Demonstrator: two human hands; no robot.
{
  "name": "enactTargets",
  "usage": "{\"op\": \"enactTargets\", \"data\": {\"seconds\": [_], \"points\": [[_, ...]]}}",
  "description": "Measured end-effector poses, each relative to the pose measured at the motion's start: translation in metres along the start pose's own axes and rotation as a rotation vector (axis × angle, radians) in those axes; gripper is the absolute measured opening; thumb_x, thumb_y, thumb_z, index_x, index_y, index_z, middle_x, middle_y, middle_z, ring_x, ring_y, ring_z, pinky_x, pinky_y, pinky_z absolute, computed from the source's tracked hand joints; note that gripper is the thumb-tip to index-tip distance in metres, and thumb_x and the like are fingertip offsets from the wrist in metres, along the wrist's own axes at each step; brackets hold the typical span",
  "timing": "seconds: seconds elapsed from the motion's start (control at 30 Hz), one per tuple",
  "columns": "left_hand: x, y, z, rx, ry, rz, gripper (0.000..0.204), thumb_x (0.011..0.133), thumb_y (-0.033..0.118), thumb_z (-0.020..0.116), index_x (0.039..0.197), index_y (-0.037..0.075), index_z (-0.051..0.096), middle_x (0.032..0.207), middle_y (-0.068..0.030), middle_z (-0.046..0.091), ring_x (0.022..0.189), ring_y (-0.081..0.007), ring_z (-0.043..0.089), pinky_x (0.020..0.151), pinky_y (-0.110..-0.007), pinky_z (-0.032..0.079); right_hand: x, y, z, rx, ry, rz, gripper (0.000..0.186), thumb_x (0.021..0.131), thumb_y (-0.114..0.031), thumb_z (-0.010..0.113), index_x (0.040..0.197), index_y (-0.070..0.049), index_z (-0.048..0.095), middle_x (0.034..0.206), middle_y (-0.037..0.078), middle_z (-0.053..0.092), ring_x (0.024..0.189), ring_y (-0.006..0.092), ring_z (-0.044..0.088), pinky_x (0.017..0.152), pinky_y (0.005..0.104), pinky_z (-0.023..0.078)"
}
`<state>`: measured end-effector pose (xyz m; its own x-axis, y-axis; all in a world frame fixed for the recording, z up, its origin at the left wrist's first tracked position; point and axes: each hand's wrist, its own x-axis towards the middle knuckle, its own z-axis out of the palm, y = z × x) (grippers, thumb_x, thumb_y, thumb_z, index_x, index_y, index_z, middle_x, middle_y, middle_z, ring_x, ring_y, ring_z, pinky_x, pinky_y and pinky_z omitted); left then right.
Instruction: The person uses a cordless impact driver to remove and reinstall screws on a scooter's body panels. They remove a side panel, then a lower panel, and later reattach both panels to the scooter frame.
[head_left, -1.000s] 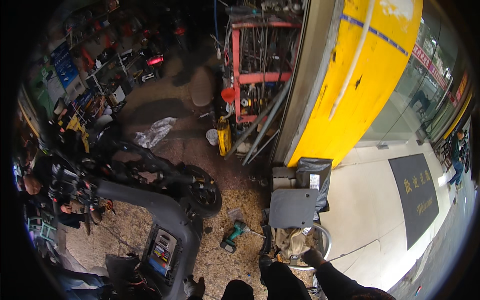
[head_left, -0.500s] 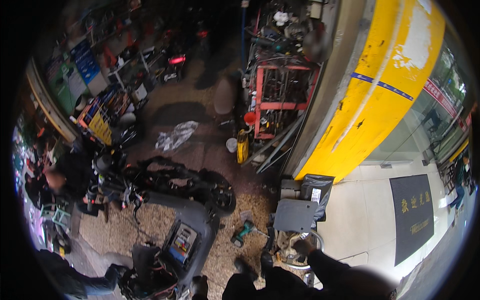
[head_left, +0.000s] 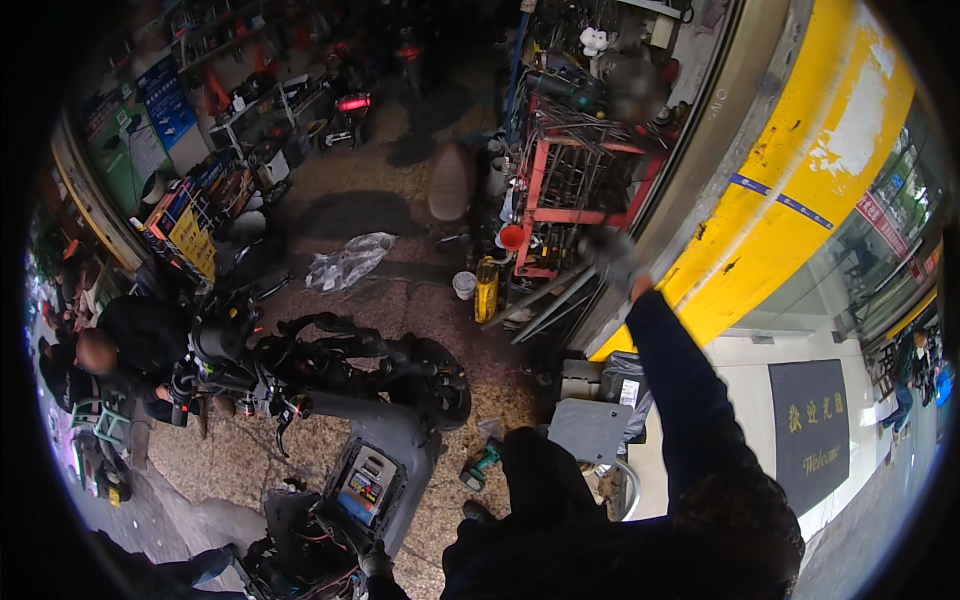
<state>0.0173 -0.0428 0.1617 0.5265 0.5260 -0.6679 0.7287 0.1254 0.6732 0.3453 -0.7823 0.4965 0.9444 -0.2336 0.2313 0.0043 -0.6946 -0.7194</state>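
Observation:
My right arm reaches far forward, past the yellow panel's lower end. My right hand [head_left: 612, 252], in a greyish glove, is smeared by motion beside the red metal rack [head_left: 572, 215]; whether it holds anything does not show. Low in the picture, my left hand [head_left: 377, 560], in a dark glove, is at the side of the grey electric scooter [head_left: 412, 478]; its fingers are too dark to make out. A battery [head_left: 366, 484] with a colourful label lies in the scooter's uncovered compartment. On the ground by my leg lies a green cordless drill [head_left: 481, 466], partly hidden.
A grey flat-topped seat [head_left: 590, 431] stands right of my leg. Ahead are a yellow container [head_left: 486, 290], a white bucket [head_left: 464, 285] and crumpled plastic sheeting [head_left: 350, 262]. Another person [head_left: 140, 335] is at the scooter's handlebar. A dark mat [head_left: 812, 430] lies right.
My right hand has swung from low beside the seat up and forward to the rack. My leg has moved forward, covering part of the drill. My left hand has shifted slightly left along the scooter.

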Motion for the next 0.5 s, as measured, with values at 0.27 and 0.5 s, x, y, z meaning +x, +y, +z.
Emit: {"op": "enactTargets", "data": {"seconds": [0.27,0.5], "points": [[-0.007,0.054,0.056,-0.098,0.088,-0.011,0.018,0.083,0.022,0.07,0.089,0.012,0.057,0.059,-0.0005,0.048,0.045,-0.0156,0.047,0.04,-0.033,0.039,0.29,-0.042,-0.124,-0.214,0.125,-0.37,0.033,0.091,-0.028,0.067,0.11,-0.001,0.061,0.106,0.015,0.067,0.098,0.0254,0.063,0.084,0.0389,0.051],[-0.059,0.114,0.196,0.518,0.013,0.073,0.022,0.087,0.026,0.063,0.088,0.003,0.061,0.085,-0.0174,0.062,0.084,-0.034,0.06,0.073,-0.045,0.048,0.542,0.09,-0.163,-0.912,0.091,-0.517,0.047,0.078,-0.032,0.077,0.111,-0.002,0.063,0.107,0.018,0.065,0.102,0.0335,0.06,0.087,0.0418,0.049]]}}
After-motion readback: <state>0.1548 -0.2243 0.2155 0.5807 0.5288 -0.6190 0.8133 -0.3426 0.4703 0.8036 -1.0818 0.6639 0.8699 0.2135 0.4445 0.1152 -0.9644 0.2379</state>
